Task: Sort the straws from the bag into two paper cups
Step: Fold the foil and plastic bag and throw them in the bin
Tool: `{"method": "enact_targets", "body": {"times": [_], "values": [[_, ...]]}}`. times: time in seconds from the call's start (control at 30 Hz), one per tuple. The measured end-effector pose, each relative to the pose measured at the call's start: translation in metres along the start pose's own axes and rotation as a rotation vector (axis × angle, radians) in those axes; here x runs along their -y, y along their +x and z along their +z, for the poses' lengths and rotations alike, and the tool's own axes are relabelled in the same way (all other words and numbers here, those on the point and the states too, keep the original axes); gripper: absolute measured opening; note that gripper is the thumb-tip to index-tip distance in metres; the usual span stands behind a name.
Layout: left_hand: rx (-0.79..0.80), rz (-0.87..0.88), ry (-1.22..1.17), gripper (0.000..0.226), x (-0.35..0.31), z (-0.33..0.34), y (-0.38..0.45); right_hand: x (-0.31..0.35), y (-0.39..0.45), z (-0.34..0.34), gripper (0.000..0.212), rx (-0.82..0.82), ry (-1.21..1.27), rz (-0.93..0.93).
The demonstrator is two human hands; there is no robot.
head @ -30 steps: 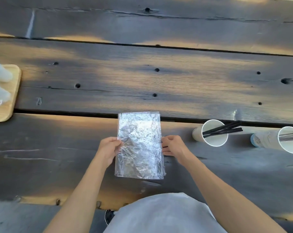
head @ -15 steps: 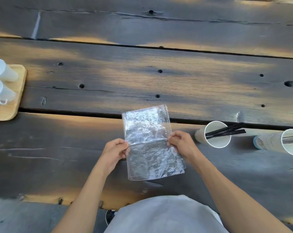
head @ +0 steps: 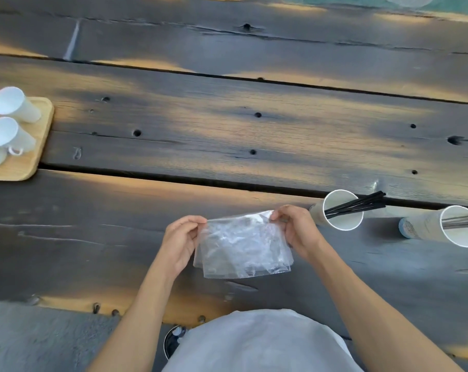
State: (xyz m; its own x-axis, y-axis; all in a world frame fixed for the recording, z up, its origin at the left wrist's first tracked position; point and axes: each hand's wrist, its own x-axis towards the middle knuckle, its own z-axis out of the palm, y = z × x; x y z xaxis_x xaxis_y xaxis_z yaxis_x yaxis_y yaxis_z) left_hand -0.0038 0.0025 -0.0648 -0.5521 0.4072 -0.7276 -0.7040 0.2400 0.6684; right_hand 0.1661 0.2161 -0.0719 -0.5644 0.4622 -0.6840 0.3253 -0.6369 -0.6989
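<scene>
Both hands raised over table [head: 227, 135] — left hand [head: 180, 241], right hand [head: 298, 232] each grip pinching folded bag [head: 243, 248] top corners.

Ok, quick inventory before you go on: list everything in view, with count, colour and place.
plastic bag: one, clear, folded, held over the near plank, no straws visible inside
black straws: a bundle, in the nearer paper cup
silver straws: a few, in the far-right paper cup
paper cups: two, white, right side; second
white cups: at least three, on the tray
wooden tray: one, light, left edge
table: dark weathered planks
left hand: pinching the bag's left edge
right hand: pinching its right top corner
</scene>
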Motion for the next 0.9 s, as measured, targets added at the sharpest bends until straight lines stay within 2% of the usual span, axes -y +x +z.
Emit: {"method": "enact_targets", "body": {"times": [0.07,0.13,0.2,0.27,0.4,0.5,0.63,0.8,0.9], "values": [[-0.001,0.027,0.046,0.022,0.002,-0.004,-0.007,-0.001,-0.002,0.002,0.014,0.009,-0.131,0.009],[0.001,0.073,0.111,0.008,0.008,-0.010,-0.016,-0.005,-0.006,0.003,0.015,0.012,-0.148,0.019],[-0.046,0.129,0.144,0.016,0.017,-0.014,-0.026,-0.006,-0.013,0.009,0.024,0.050,-0.134,0.031],[-0.123,0.173,0.125,0.030,0.026,-0.013,-0.038,-0.007,-0.021,0.012,0.033,0.165,-0.144,0.079],[-0.253,0.225,-0.087,0.040,0.042,-0.002,-0.073,-0.015,-0.037,0.013,0.026,0.381,-0.228,0.164],[-0.317,0.150,-0.195,0.036,0.063,-0.006,-0.102,-0.024,-0.047,0.013,0.023,0.424,-0.251,0.163],[-0.201,0.020,-0.105,0.024,0.108,-0.008,-0.156,-0.030,-0.062,0.016,0.027,0.520,-0.280,0.190],[-0.477,0.116,-0.286,0.017,0.163,-0.001,-0.213,-0.042,-0.086,0.027,0.028,0.681,-0.401,0.261],[-0.619,0.141,-0.415,0.015,0.198,0.000,-0.235,-0.060,-0.100,0.033,0.031,0.734,-0.577,0.349]]}}
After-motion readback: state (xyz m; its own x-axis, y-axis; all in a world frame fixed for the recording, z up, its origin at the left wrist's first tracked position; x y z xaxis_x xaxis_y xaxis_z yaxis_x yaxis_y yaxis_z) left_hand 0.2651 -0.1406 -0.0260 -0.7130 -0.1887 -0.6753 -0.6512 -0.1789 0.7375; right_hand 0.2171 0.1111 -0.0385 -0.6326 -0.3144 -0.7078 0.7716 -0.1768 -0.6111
